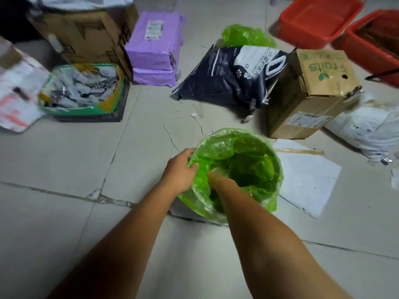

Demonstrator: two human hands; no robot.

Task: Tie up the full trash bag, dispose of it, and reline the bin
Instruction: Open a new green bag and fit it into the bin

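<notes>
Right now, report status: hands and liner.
Left hand grips green liner at its edge. Right hand down inside it, fingers hidden. Mouth open, wrinkled. Cardboard box close behind.

Both bare forearms reach forward and down from the bottom edge of the view, drawing closer together toward the middle. The left hand (pixel 180 172) sits knuckles-up at the near-left rim of the green liner (pixel 254 147) — its thumb lies on the plastic on the inner side and its fingers (pixel 189 151) curl over the outer edge, pinching the film between them. The right hand (pixel 216 178) is pushed down inside the liner — the plastic veils it, so how its fingers lie cannot be told.
</notes>
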